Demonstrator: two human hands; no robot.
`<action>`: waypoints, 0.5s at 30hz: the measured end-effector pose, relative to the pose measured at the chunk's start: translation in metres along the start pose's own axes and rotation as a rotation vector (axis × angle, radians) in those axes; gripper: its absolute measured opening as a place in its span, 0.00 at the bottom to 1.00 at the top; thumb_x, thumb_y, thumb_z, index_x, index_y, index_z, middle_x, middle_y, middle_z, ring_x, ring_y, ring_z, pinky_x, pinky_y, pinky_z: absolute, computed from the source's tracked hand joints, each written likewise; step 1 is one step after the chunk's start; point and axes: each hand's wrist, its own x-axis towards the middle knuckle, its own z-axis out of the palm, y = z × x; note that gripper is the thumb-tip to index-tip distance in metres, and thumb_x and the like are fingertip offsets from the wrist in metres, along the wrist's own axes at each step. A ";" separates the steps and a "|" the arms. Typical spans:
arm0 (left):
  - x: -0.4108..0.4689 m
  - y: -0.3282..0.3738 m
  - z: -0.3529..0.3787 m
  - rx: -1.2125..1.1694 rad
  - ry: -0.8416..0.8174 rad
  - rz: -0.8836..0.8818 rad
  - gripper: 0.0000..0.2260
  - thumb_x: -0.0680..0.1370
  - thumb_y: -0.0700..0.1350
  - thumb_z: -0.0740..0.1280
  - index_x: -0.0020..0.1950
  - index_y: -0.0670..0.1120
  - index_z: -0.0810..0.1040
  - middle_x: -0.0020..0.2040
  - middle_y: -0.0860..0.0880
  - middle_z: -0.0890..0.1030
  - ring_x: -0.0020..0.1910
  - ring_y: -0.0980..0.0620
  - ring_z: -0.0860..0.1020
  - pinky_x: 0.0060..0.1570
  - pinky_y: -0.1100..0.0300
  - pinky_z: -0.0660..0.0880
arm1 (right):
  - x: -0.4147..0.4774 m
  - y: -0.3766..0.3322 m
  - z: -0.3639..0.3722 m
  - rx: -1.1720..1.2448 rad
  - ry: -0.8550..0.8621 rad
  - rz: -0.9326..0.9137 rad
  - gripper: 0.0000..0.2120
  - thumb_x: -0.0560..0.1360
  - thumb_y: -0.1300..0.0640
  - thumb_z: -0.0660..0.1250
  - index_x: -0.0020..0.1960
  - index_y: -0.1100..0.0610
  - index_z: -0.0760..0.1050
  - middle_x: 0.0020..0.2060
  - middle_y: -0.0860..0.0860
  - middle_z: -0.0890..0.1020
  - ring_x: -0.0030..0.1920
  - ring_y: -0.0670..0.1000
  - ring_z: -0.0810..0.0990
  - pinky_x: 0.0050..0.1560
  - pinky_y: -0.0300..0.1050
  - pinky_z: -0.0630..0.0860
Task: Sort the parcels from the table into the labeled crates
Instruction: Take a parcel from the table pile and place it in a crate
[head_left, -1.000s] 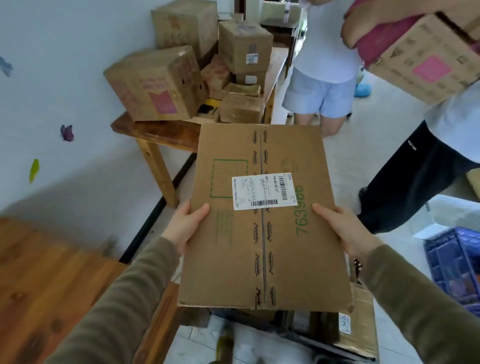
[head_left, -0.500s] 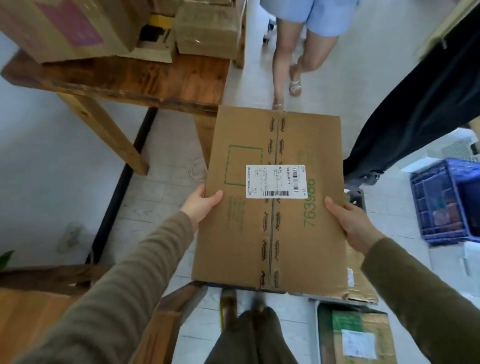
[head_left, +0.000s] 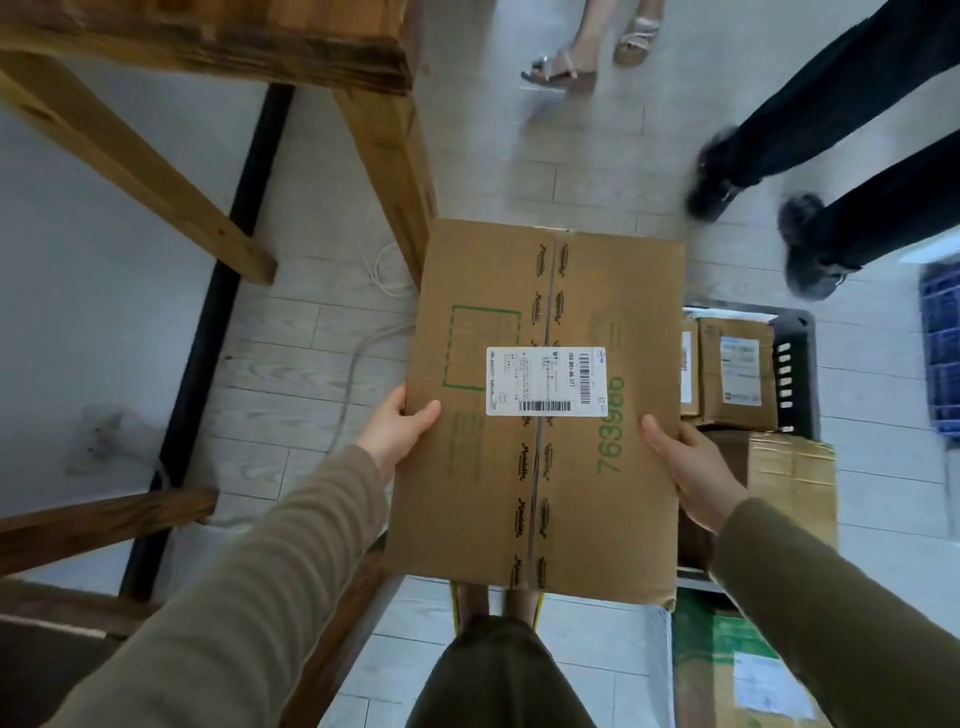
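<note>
— Pale plank floor (head_left: 291, 364), a wooden table leg (head_left: 389, 156). Where's the parcel?
— Held level over the floor: a flat brown cardboard parcel (head_left: 540, 493), taped down the middle, white barcode label (head_left: 545, 381), green "763966". The left hand (head_left: 397, 431) and right hand (head_left: 685, 467) grip its side edges, thumbs on top, fingers hidden beneath. A dark plastic crate (head_left: 802, 332) of boxes sits just right.

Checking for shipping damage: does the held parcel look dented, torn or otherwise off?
Mostly fine: the cardboard parcel, held by left hand and right hand at its sides, is taped shut, label flat. Only its near right corner looks slightly crumpled.
</note>
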 end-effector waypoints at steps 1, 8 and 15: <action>0.009 -0.007 0.001 0.002 0.001 -0.011 0.19 0.79 0.40 0.63 0.70 0.46 0.68 0.60 0.45 0.78 0.54 0.48 0.78 0.55 0.55 0.74 | 0.009 0.006 0.002 0.005 -0.004 0.015 0.22 0.77 0.54 0.65 0.69 0.60 0.67 0.56 0.57 0.80 0.48 0.53 0.81 0.42 0.47 0.77; 0.044 -0.035 0.001 0.013 0.011 -0.045 0.19 0.80 0.41 0.63 0.70 0.45 0.68 0.61 0.45 0.78 0.54 0.48 0.78 0.52 0.55 0.75 | 0.043 0.032 0.011 0.002 -0.010 0.075 0.19 0.79 0.54 0.63 0.67 0.60 0.69 0.54 0.56 0.80 0.48 0.53 0.80 0.40 0.46 0.76; 0.065 -0.058 0.005 0.018 0.025 -0.058 0.17 0.80 0.40 0.63 0.69 0.46 0.69 0.59 0.45 0.78 0.52 0.49 0.78 0.52 0.56 0.75 | 0.067 0.051 0.012 -0.019 0.006 0.101 0.21 0.79 0.54 0.63 0.69 0.61 0.67 0.58 0.58 0.79 0.48 0.53 0.80 0.40 0.46 0.76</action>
